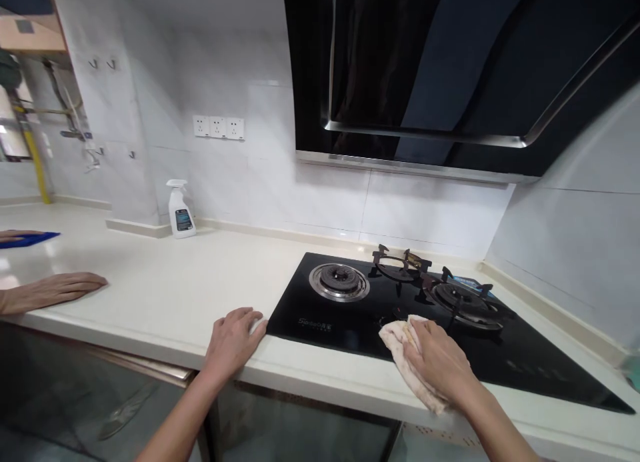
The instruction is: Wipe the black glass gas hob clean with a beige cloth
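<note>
My right hand [436,357] presses a cream cloth [400,339] onto the front of the black glass gas hob [360,315], fingers closed over the cloth. My left hand [231,339] rests flat on the pale countertop [175,295] just left of the hob's front corner, fingers stretched out, holding nothing. The hob has a bare left burner [339,281]. A loose pan support [400,263] lies behind the middle. The right burner [463,301] carries its pan support.
Another person's hand [50,290] lies flat on the counter at far left, and a second hand rests on a blue cloth [27,239]. A white spray bottle [181,210] stands by the wall. A black range hood [450,82] hangs overhead. Wall sockets [219,127] sit above.
</note>
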Action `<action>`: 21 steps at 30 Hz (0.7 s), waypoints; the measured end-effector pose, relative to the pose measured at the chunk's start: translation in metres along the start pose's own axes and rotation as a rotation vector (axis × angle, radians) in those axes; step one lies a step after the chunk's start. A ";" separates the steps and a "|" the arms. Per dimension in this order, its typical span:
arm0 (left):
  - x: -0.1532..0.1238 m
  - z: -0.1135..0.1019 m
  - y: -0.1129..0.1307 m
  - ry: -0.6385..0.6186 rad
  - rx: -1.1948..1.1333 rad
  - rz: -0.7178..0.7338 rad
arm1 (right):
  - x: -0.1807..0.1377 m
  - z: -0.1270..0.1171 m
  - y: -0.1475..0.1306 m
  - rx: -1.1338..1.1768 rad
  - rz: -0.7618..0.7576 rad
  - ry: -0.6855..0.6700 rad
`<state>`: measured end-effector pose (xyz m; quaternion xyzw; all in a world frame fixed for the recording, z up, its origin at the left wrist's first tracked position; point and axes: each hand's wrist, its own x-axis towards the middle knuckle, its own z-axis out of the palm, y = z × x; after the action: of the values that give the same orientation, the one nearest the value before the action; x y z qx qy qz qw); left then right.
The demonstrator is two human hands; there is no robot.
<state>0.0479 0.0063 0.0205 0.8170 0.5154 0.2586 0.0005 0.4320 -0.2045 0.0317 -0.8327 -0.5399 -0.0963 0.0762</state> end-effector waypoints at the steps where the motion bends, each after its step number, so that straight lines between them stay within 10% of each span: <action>1: 0.000 0.000 0.000 0.004 -0.001 0.003 | -0.004 0.001 0.000 -0.003 -0.020 0.007; 10: -0.002 0.003 0.002 0.017 -0.011 -0.002 | -0.021 0.004 -0.061 0.127 -0.326 0.079; 16: -0.004 0.004 0.000 0.020 -0.026 -0.008 | 0.054 0.000 -0.123 0.055 -0.307 -0.082; 21: -0.006 0.004 -0.001 0.018 -0.049 -0.004 | 0.122 -0.005 -0.101 0.015 -0.257 -0.199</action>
<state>0.0463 0.0030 0.0145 0.8134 0.5104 0.2786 0.0162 0.3880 -0.0570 0.0688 -0.7617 -0.6475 -0.0186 0.0155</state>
